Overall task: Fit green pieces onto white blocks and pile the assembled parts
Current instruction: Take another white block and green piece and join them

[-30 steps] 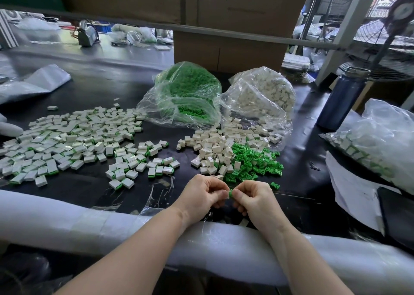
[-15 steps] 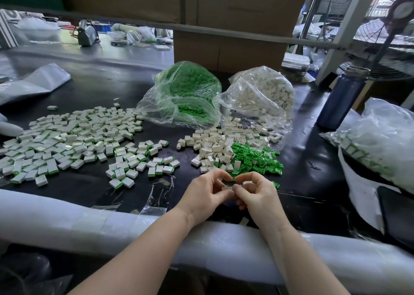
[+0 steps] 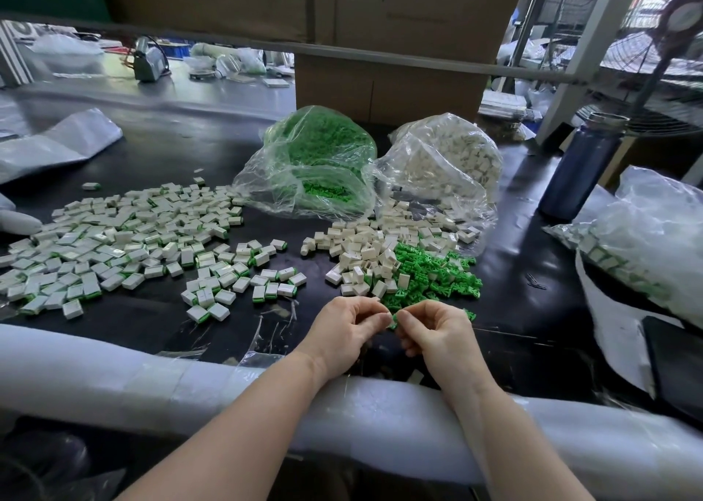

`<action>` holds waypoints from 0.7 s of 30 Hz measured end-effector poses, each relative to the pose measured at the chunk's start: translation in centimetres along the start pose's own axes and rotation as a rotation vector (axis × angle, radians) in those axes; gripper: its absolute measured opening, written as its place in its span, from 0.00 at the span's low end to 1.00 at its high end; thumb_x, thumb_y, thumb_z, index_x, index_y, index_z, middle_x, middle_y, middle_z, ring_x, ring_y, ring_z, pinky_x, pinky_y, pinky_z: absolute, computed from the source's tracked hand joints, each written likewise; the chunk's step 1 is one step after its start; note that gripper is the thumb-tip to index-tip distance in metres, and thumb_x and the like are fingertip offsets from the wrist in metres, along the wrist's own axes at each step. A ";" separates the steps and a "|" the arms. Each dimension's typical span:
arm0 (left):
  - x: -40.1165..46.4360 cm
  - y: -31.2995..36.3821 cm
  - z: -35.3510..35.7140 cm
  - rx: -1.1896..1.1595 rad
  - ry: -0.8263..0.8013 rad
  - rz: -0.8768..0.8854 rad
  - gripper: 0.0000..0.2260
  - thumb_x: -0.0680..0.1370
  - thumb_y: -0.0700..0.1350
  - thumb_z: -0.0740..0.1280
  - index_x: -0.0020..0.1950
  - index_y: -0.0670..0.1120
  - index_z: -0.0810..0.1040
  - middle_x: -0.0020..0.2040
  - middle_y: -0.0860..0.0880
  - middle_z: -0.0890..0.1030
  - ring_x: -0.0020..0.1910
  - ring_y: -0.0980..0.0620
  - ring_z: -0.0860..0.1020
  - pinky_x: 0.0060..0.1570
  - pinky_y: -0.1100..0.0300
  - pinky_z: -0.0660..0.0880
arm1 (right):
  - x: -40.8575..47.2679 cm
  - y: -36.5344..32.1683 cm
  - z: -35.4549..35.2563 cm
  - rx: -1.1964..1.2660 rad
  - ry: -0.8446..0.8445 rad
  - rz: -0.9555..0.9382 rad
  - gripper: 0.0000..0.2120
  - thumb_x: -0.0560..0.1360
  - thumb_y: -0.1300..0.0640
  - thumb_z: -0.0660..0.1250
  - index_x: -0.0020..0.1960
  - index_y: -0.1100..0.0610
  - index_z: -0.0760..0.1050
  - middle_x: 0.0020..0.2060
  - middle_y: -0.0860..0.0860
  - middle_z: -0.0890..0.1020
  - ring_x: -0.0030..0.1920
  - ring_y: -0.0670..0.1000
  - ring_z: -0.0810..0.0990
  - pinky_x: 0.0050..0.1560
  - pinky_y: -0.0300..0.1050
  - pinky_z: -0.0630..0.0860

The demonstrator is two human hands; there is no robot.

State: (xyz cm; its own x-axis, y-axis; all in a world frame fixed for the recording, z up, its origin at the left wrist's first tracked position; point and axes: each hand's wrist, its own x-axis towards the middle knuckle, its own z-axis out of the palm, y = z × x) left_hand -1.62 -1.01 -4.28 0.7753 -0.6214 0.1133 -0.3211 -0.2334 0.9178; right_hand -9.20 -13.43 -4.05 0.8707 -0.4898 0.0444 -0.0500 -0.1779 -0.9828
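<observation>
Both hands meet at the near edge of the black table [image 3: 159,158], just above the white foam roll [image 3: 114,379] on which the forearms rest. The left hand [image 3: 342,333] has its fingers curled, with thumb and forefinger pinched toward the right hand. The right hand [image 3: 437,333] is curled likewise, its fingertips touching those of the left. Between the two sets of fingertips sits a small green piece [image 3: 393,320]; both hands pinch it. Whether a white block is held with it cannot be told, since the fingers hide that part.

Just beyond the hands lies a loose heap of green pieces [image 3: 433,272], touching a heap of white blocks [image 3: 365,249] on its left side. Behind these heaps stand two clear bags: the green bag [image 3: 315,165] on the left, the white bag [image 3: 449,162] on the right, its mouth open toward the white blocks.

The assembled parts [image 3: 125,241] are spread flat across the left half of the table, well apart from the hands. A blue bottle [image 3: 578,173] stands upright at the right. Another clear bag of parts [image 3: 646,241] lies at the far right edge
</observation>
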 end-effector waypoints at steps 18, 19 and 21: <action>-0.1 -0.1 0.1 0.206 -0.068 0.056 0.06 0.76 0.42 0.67 0.49 0.42 0.83 0.39 0.55 0.75 0.43 0.55 0.75 0.47 0.66 0.71 | -0.1 0.0 -0.1 -0.201 -0.070 0.009 0.10 0.72 0.65 0.68 0.32 0.57 0.77 0.22 0.48 0.77 0.24 0.41 0.72 0.26 0.33 0.69; -0.1 0.0 0.1 0.184 -0.063 0.047 0.06 0.76 0.41 0.67 0.49 0.42 0.83 0.40 0.53 0.77 0.43 0.54 0.76 0.49 0.64 0.72 | -0.1 0.0 -0.1 -0.169 -0.063 0.013 0.09 0.72 0.65 0.68 0.33 0.58 0.77 0.22 0.48 0.77 0.24 0.41 0.73 0.26 0.33 0.69; -0.1 0.2 0.2 0.135 -0.048 0.037 0.06 0.76 0.41 0.67 0.49 0.42 0.83 0.41 0.50 0.80 0.44 0.53 0.78 0.51 0.59 0.75 | -0.1 0.0 -0.1 -0.089 -0.040 0.018 0.08 0.72 0.65 0.68 0.35 0.60 0.78 0.22 0.48 0.77 0.24 0.41 0.73 0.26 0.33 0.70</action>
State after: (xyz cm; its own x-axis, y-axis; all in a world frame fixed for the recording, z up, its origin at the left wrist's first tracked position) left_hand -1.86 -1.07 -4.21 0.7358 -0.6656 0.1245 -0.4216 -0.3064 0.8535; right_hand -9.28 -13.48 -4.05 0.8878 -0.4599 0.0178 -0.1078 -0.2454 -0.9634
